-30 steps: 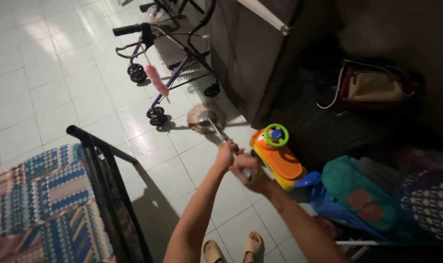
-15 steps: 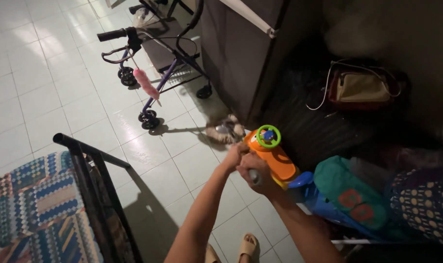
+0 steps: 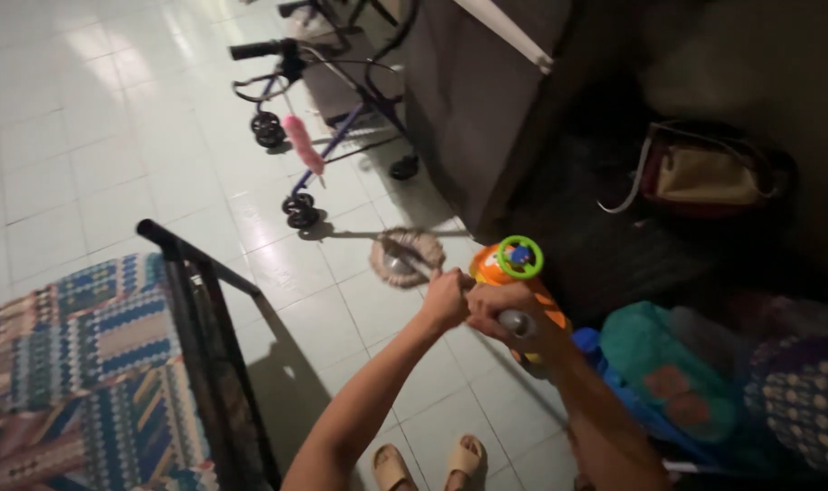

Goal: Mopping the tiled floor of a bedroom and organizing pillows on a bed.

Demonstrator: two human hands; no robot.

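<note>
We've got both hands clenched on the mop handle (image 3: 514, 320): left hand (image 3: 446, 298) lower down the shaft, right hand (image 3: 509, 314) at the top end. The mop head (image 3: 403, 257) sits flat on the tiled floor (image 3: 114, 155), just left of the orange ride-on toy car (image 3: 514, 273). To do this well, we'd say keep the head flat w/ even pressure, short strokes, and steer clear of the toy car, which is close enough to snag the strings. Beyond the toy car, further left, stands a purple walker (image 3: 323, 118) w/ a pink duster (image 3: 303, 143) hanging off it; its wheels limit reach that way. Behind the toy car is a dark cabinet (image 3: 486, 100), and right of it a teal bag (image 3: 668, 373). Well left of the car: patterned chair (image 3: 77, 373).
</note>
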